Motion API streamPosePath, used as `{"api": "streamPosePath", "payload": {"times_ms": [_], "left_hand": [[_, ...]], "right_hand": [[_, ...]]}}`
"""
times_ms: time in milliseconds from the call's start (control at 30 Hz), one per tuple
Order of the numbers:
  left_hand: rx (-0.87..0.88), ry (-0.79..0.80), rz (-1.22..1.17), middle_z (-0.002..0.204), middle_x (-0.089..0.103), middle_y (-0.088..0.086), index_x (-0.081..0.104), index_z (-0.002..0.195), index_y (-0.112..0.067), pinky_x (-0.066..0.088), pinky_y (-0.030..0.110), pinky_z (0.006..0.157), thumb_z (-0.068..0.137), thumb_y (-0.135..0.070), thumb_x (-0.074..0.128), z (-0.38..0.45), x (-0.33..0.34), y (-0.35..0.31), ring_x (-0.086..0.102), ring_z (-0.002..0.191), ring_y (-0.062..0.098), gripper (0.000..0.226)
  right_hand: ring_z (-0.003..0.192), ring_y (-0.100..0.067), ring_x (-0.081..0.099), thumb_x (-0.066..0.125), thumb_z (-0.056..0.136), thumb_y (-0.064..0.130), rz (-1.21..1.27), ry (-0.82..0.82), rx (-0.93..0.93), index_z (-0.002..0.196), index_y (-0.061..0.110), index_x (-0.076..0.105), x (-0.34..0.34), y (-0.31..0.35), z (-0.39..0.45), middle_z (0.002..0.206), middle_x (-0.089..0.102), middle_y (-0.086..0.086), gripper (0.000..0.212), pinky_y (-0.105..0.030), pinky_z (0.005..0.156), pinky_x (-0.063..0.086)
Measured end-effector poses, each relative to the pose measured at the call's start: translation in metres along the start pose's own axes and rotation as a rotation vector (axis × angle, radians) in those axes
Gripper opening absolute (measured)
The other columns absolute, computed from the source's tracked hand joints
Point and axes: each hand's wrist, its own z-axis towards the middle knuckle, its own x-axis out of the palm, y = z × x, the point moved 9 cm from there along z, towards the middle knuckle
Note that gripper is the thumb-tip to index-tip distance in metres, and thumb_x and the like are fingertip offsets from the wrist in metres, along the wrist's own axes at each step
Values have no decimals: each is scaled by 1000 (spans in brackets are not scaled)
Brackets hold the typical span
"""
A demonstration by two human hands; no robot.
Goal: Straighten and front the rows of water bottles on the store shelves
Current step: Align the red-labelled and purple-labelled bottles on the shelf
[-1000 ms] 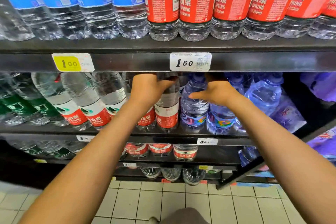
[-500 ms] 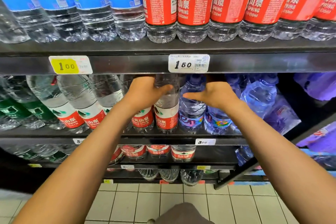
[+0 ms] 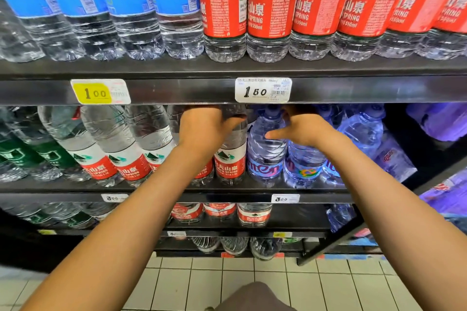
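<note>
On the middle shelf (image 3: 252,190) stand large red-label water bottles (image 3: 126,166) to the left and blue-tinted bottles (image 3: 364,131) to the right. My left hand (image 3: 202,129) is closed over the shoulder of a red-label bottle (image 3: 230,159), with the thumb lying across it. My right hand (image 3: 303,131) grips the top of a blue-tinted bottle (image 3: 303,166), and its thumb touches the neighbouring blue bottle (image 3: 265,151). The upper shelf edge hides the fingertips and bottle caps.
The upper shelf (image 3: 177,91) carries small blue-label bottles (image 3: 126,7) and red-label bottles (image 3: 316,12) close overhead. Green-label bottles (image 3: 25,154) stand far left. Lower shelves hold more bottles (image 3: 254,214). Purple wrapped packs (image 3: 442,121) lie right. Tiled floor (image 3: 227,280) is below.
Both hands stay on the same bottles. My right thumb has stretched further left onto the neighbouring blue bottle, and my view has dipped slightly.
</note>
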Motion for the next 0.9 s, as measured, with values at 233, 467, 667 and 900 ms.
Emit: {"api": "streamPosePath", "payload": {"times_ms": [233,467,667,900], "left_hand": [[-27,110,-236,120,69,0,66,124,-25,48,28,83,90,-43,65,0,-2,3,62,109,22,39],[-47,159,-186,119,70,4,70,119,-18,50,39,92,89,-39,69,1,-1,7,62,111,25,37],[-51,102,-55,106,74,7,74,109,-14,52,40,84,89,-53,63,-1,-1,4,66,99,25,45],[-23,168,-115,124,68,1,65,127,-25,51,38,91,87,-54,64,2,0,4,60,115,23,49]], "right_hand": [[49,-14,39,66,74,71,-27,-47,145,36,18,37,8,-7,-1,31,31,6,71,-25,48,26],[87,-35,58,79,73,53,-4,-326,19,87,14,66,-5,5,-5,81,65,-10,43,-31,66,34],[100,-27,58,68,78,64,-24,-37,201,96,11,63,11,-17,6,92,63,-6,56,-28,73,36],[107,-25,56,73,74,62,-12,-141,129,129,13,54,2,-11,3,118,61,-5,75,-23,75,34]]}}
